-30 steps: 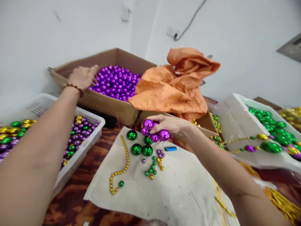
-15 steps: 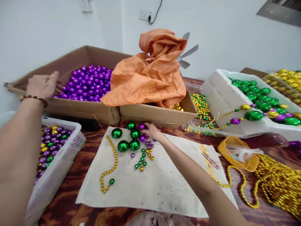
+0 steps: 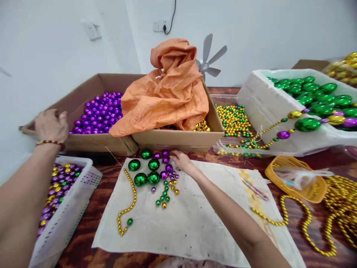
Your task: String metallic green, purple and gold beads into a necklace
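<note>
Head view: I have my left grip (image 3: 51,126) at the near left corner of the cardboard box (image 3: 92,142), beside its heap of purple balls (image 3: 103,115); its fingers are bent over the wall, and I cannot tell whether they hold anything. My right grip (image 3: 182,162) is low at the far edge of the pale cloth (image 3: 195,223), fingers half curled, just beside the loose purple balls (image 3: 169,167); whether anything is inside it, I cannot tell.

I judge the step in hand to be placing or gathering these purple balls by the large green balls (image 3: 153,177). Any move among them calls for a light, narrow pinch, since such smooth rounds could roll.

Shiny, mirror-like skins catch the light on both colours. Nearer me lie small green beads (image 3: 164,193) and a bent gold bead strand (image 3: 135,194) on the matt, speckled cloth, which covers part of the dark-grained desk (image 3: 83,257). Crumpled orange fabric (image 3: 164,100) drapes over the boxes; rough white foam (image 3: 251,89) holds glossy green ovals (image 3: 318,108).
</note>
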Demonstrator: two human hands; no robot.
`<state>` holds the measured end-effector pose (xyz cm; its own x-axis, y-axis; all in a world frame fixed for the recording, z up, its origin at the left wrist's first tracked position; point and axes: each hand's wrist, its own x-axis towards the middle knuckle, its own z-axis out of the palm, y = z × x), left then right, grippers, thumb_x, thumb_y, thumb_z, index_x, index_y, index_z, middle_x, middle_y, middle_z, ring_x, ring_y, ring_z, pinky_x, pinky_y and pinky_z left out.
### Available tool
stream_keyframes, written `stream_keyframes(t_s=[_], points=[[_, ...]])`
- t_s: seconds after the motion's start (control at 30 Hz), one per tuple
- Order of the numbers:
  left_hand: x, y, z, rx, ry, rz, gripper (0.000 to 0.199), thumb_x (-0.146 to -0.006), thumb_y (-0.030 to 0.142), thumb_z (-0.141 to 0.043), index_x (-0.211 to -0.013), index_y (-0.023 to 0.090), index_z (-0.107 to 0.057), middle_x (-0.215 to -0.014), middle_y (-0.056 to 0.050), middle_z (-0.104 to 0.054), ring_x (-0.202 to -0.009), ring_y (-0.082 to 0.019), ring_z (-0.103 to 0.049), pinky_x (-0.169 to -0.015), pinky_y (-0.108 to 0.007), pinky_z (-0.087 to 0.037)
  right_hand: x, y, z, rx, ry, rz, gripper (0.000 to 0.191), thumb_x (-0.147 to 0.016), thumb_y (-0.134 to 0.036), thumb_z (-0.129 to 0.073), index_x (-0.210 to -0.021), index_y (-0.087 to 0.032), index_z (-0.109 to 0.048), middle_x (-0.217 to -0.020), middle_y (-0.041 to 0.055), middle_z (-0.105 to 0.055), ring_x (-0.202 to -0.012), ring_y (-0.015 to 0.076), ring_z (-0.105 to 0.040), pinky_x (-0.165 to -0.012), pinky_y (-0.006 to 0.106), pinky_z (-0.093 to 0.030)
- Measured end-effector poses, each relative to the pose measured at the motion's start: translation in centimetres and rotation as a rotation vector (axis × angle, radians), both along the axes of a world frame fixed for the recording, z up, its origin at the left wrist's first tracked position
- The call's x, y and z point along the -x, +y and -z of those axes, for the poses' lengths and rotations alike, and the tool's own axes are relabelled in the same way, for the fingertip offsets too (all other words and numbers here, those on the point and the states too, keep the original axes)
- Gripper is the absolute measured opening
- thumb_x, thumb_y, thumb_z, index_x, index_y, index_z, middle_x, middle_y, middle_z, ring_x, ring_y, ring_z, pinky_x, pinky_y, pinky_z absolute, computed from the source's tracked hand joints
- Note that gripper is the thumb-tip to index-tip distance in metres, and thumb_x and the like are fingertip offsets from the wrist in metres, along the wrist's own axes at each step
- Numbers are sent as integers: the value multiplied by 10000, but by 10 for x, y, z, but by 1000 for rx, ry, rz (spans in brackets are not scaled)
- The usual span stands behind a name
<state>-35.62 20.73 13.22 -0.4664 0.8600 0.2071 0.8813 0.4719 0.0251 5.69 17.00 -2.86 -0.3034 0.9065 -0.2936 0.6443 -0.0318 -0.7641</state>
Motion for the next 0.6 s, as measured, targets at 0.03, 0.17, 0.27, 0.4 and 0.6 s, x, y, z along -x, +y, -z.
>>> stream_keyframes(t_s=[0.03,0.17,0.27,0.4,0.6], points=[[-8,-3,-1,-136,-8,36,660,-945,561,8,-1483,302,-274,-1623,12,-376,-1468,-313,-322,-1210,-506,-269,-4,-5,-6,-35,2,-11,357,-984,-257,-508,-1311,-188,-633,-1388,134,-607,-1225,264,-606,-926,314,-524],[-58,0,-5,-543,-2,314,542,-952,557,-257,-1329,260,-508,-1437,-79,-579,-1349,-321,-479,-1176,-536,-300,-28,-20,-51,-224,77,-209,216,-961,-265,-579,-1076,-194,-747,-1109,72,-749,-1035,212,-682,-913,276,-478],[-122,11,-8,-574,58,666,458,-957,476,-372,-1199,176,-619,-1234,-141,-679,-1259,-309,-536,-1123,-508,-357,-50,-10,-100,-477,79,-200,261,-1000,-283,-509,-1009,-194,-754,-970,37,-766,-854,171,-684,-756,246,-455],[-210,25,-4,-236,210,1038,374,-949,432,-502,-1196,200,-659,-1237,-118,-675,-1282,-311,-497,-1086,-480,-361,-69,31,-148,-651,-175,-22,271,-985,-289,-509,-939,-191,-758,-922,37,-758,-826,178,-654,-690,240,-399],[-247,64,1,-101,435,876,246,-908,224,-523,-1054,162,-711,-1092,-168,-703,-1149,-349,-555,-948,-487,-380,-53,87,-145,-608,-364,-393,277,-946,-161,-508,-973,-171,-784,-1008,59,-774,-897,181,-679,-775,229,-441]])
